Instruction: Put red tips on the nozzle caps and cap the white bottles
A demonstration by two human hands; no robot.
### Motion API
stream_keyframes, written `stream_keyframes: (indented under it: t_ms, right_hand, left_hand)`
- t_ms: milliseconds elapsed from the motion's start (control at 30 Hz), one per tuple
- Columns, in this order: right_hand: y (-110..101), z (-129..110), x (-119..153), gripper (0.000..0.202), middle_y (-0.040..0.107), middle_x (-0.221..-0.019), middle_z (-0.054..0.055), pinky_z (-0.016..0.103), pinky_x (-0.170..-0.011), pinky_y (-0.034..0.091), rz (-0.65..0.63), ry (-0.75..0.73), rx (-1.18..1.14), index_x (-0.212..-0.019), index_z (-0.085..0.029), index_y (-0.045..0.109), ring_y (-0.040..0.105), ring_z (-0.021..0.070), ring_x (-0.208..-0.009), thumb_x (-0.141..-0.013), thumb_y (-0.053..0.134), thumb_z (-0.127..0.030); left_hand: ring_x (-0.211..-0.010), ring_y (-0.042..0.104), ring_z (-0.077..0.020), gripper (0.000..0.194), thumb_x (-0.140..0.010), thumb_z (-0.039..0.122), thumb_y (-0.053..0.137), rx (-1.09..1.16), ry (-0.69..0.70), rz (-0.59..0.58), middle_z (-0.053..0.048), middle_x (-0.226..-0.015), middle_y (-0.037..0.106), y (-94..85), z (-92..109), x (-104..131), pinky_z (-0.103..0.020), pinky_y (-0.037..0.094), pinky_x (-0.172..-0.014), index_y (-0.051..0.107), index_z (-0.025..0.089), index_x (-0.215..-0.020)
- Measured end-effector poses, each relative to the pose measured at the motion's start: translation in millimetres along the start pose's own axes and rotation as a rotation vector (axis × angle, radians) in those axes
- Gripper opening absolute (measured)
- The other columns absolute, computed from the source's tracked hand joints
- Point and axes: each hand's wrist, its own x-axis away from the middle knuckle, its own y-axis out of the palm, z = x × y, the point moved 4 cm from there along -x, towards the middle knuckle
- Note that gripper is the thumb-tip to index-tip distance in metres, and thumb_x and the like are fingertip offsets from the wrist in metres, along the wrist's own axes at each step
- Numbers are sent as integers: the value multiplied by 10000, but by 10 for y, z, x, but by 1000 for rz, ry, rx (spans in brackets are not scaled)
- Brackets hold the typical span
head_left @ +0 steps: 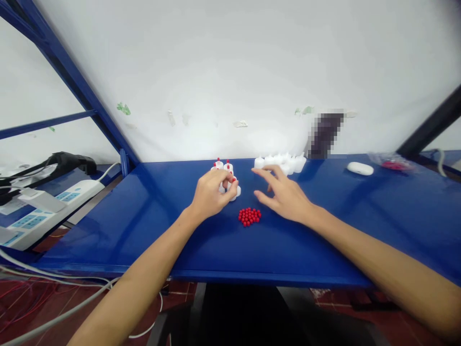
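Observation:
My left hand [213, 193] is closed, thumb and fingers pinching near the red-capped top of a small white dropper bottle [236, 192]. Part of that bottle is hidden by the fingers. Just behind it stand several more white bottles with red caps [227, 166], partly covered by the same hand. To the right, my right hand [283, 194] hovers over the table with thumb and fingers apart, holding nothing. Between and in front of both hands lies a pile of small red caps [249, 216].
A cluster of white bottles without red caps [284, 163] stands by the wall. On the blue table [324, 254] lie a white rounded case [360, 168] and a clear bag with red contents [396, 165]. Power strips [54, 206] and cables are at the left, beside blue frame posts.

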Motion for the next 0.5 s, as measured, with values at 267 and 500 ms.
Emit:
stream_keyframes:
  t_ms: [267, 500]
  right_hand:
    - [-23, 581, -5, 575, 379, -1463, 204, 483, -660, 569, 10, 370, 262, -1399, -205, 481, 683, 237, -690, -881, 543, -447]
    - [39, 654, -28, 574, 466, -1453, 182, 488, -675, 582, 34, 346, 259, -1405, -179, 473, 702, 309, -818, -884, 517, -418]
  left_hand:
    - [-921, 497, -224, 178, -918, 328, 611, -431, 184, -4, -79, -1014, 638, -61, -151, 24, -386, 345, -817, 741, 208, -901]
    - [-1001, 485, -258, 193, -918, 344, 613, -478, 143, -77, -93, -1098, 624, -27, -155, 37, -407, 336, -824, 761, 222, -910]
